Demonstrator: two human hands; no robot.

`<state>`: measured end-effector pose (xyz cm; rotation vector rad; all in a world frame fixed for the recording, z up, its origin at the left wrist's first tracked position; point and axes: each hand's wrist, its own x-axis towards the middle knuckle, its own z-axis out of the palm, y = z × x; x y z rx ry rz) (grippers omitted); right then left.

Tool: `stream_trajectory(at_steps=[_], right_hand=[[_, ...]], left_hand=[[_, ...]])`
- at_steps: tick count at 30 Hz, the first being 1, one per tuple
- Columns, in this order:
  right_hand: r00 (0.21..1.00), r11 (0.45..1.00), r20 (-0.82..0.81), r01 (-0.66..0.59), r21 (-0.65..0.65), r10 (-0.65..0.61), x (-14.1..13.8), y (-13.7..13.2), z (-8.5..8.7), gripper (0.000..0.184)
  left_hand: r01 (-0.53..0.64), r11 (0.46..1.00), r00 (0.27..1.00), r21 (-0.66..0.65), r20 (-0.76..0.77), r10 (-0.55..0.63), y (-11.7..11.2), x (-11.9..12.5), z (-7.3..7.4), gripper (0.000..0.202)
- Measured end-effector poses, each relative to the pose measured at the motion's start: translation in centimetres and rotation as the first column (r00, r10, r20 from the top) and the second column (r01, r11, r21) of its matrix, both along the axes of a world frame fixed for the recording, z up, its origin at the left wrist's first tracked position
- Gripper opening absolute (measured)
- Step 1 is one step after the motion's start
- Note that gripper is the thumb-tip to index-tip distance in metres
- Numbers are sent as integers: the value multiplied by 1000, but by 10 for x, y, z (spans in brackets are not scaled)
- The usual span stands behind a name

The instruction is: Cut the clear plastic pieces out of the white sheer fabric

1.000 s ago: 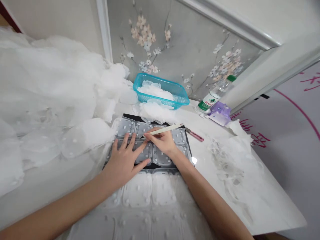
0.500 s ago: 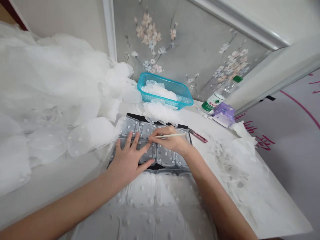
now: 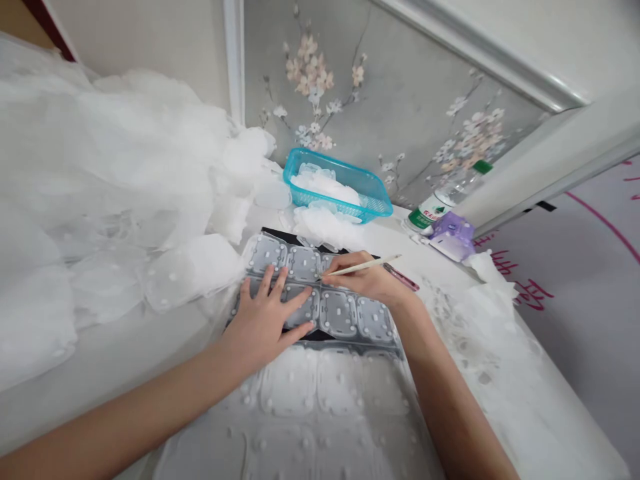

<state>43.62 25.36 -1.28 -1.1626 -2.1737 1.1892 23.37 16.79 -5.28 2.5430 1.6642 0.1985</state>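
A translucent plastic sheet (image 3: 339, 312) of rounded-square pieces with raised dots lies partly over a black board (image 3: 278, 235). My left hand (image 3: 263, 320) rests flat on the sheet, fingers spread. In a pen grip, my right hand (image 3: 363, 277) holds a slim pale stick-like tool (image 3: 373, 265). Its lower end meets the seam between two rows of pieces, just right of my left fingertips. What kind of tip it has is too small to make out. More of the sheet, whitish, stretches toward me below the board.
Loose translucent pieces (image 3: 120, 147) form a big heap on the left. Behind the sheet stands a blue basket (image 3: 377, 215) with white pieces. To the right are a pink-handled tool (image 3: 403, 277), a bottle (image 3: 434, 207), a purple packet (image 3: 454, 232) and thin plastic scraps (image 3: 475, 353).
My right hand has slid a little to the right along the seam with the pale tool, which now tilts up more. My left hand stays spread on the sheet. The view has shifted slightly.
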Motion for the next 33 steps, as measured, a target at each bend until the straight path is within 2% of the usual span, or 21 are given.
stream_trajectory(at_steps=[6,12,16,20,22,25,28,30,31,33], right_hand=[[992,999,-123,20,-40,-25,1,5,-16,24],[968,997,-246,60,41,-48,-22,1,-34,23],[988,990,-154,14,137,7,-21,-3,-25,20],[999,995,0,-40,87,41,-4,-1,-8,21],[999,997,28,-26,73,24,2,-1,-4,20],[1000,995,21,15,97,-17,3,-5,-2,18],[973,984,-174,167,63,-154,-8,-11,-4,19],[896,957,-358,288,23,-262,-24,-14,-6,22],[856,947,-427,322,-3,-293,-35,-15,-8,24],[815,949,-497,307,-67,-299,-57,-14,-15,29]], left_hand=[[-3,999,1000,45,2,3,-1,1,-4,53],[20,998,999,66,26,-22,-1,0,-7,53],[22,998,1000,60,16,-23,0,1,-7,51],[48,996,999,75,-11,-47,2,2,-3,52],[81,992,997,95,-21,-79,1,-3,0,53],[122,978,992,172,-40,-117,-1,-24,7,57],[124,956,991,265,-76,-108,-1,-52,8,53],[126,954,991,274,-68,-111,0,-65,4,53],[121,955,992,271,-56,-110,1,-69,2,54],[115,960,993,256,-31,-110,3,-71,-2,56]])
